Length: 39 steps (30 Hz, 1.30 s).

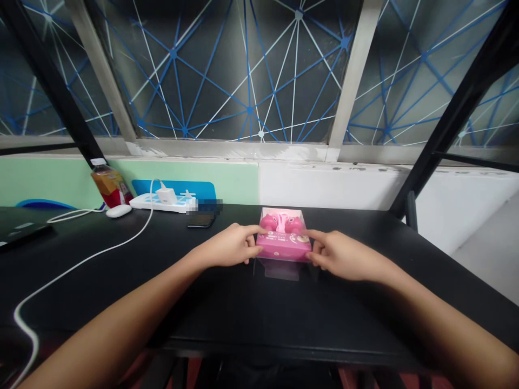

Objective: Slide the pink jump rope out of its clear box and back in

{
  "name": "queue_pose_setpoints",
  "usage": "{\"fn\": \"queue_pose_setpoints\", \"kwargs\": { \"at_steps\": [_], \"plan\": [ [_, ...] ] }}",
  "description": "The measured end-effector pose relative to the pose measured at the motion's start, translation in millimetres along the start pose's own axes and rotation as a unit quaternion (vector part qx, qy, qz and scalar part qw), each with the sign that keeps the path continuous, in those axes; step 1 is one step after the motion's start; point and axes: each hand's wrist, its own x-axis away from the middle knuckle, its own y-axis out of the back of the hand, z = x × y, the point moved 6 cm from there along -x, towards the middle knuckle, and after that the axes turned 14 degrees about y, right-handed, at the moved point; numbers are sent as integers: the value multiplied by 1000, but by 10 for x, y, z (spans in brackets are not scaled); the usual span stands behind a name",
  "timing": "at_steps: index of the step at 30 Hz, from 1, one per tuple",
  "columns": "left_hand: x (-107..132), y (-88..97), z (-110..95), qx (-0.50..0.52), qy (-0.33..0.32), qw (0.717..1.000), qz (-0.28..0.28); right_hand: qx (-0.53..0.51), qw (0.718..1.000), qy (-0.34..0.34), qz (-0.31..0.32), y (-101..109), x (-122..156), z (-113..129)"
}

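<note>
A pink box (284, 253) with a clear window sits on the black desk in front of me. Through the window I see two rounded pink items (287, 223), whose kind I cannot make out. What looks like a clear plastic flap (279, 270), or a reflection, shows just below its near side. My left hand (233, 246) grips the left edge, thumb low and index finger on the upper front corner. On the opposite edge, my right hand (338, 253) pinches the box in much the same way.
A white power strip (178, 204) with a plugged-in charger (166, 195) lies at the back left, near a phone (200, 220), a white mouse (119, 211) and a drink bottle (109, 183). A white cable (85, 259) crosses the left side. Black frame posts (441, 124) flank the desk (284, 319).
</note>
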Motion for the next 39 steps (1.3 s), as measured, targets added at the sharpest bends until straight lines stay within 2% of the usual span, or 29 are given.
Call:
{"fn": "queue_pose_setpoints", "kwargs": {
  "at_steps": [3,5,7,10,12,15,18,21,32,39],
  "plan": [
    [7,-6,25,35,-8,998,45,-67,997,25,41,-25,18,16],
    [3,-3,42,37,-18,998,52,-59,997,27,40,-23,11,10],
    [-5,15,43,16,-32,999,26,1,1000,13,14,-3,-7,-6],
    [-6,51,5,-44,-59,996,-49,146,988,6,-37,40,-29,13],
    [-1,60,-21,-74,-70,991,-88,222,973,32,-63,50,-42,73],
    [3,53,-39,-91,-76,987,-105,268,954,102,-93,36,-56,202],
    [2,50,-45,-95,-78,987,-102,268,943,175,-93,-14,-67,323],
    [2,60,-53,-97,-78,987,-102,272,936,210,-73,-74,-75,376],
    [11,72,-68,-100,-71,987,-105,246,952,181,-16,-163,-49,355],
    [18,67,-67,-101,-66,987,-105,225,955,192,-34,-98,-44,417]
  ]
}}
